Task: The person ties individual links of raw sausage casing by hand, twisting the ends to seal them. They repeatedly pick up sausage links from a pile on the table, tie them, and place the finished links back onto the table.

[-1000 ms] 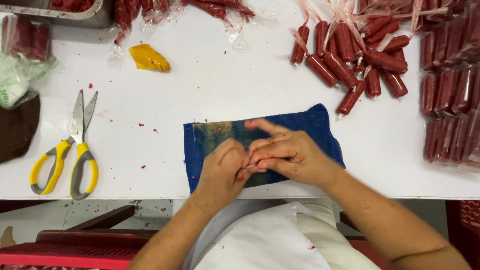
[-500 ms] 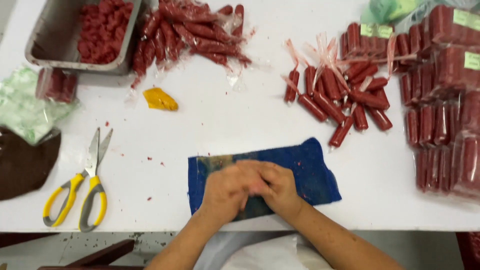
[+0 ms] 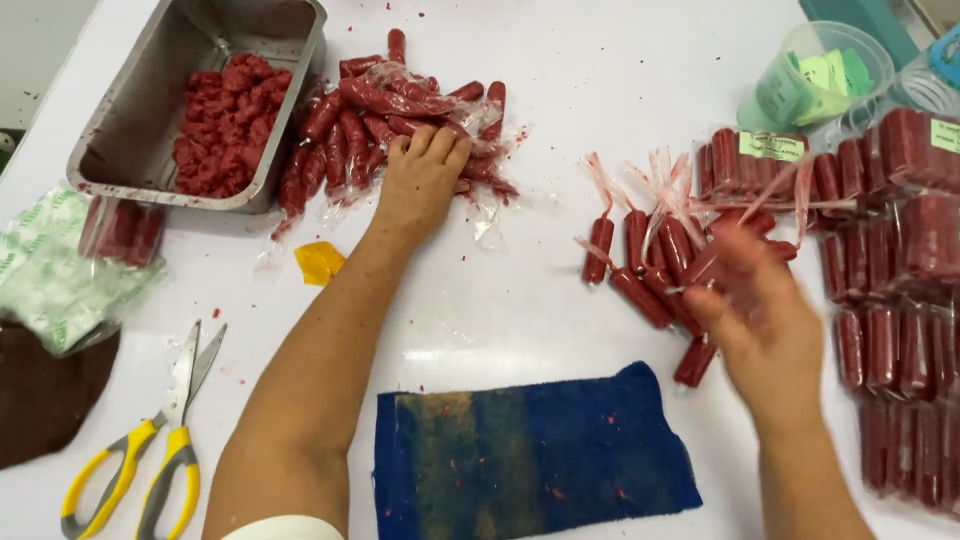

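Note:
My left hand (image 3: pixel 420 180) reaches far across the white table and lies palm down on a heap of untied red meat sticks in clear plastic sleeves (image 3: pixel 385 105); its fingers rest on the sleeves without closing round one. My right hand (image 3: pixel 760 315) is blurred by motion. It hovers with fingers apart over a second pile of tied red sticks (image 3: pixel 650 255), and I see nothing held in it. A blue cloth (image 3: pixel 535 455), stained yellowish at its left end, lies flat at the near edge between my forearms.
A steel tray (image 3: pixel 140 120) with red minced meat stands at the far left. Yellow-handled scissors (image 3: pixel 150 440) lie near left, beside a brown object (image 3: pixel 40 400) and green-printed bags (image 3: pixel 45 270). A yellow scrap (image 3: pixel 318 262) lies mid-table. Packed red sticks (image 3: pixel 900 290) and plastic cups (image 3: pixel 815 75) fill the right.
Both hands have left the blue cloth, where they were pressed together. The left went forward to the untied heap, the right out to the tied pile. The camera view rose to take in more table.

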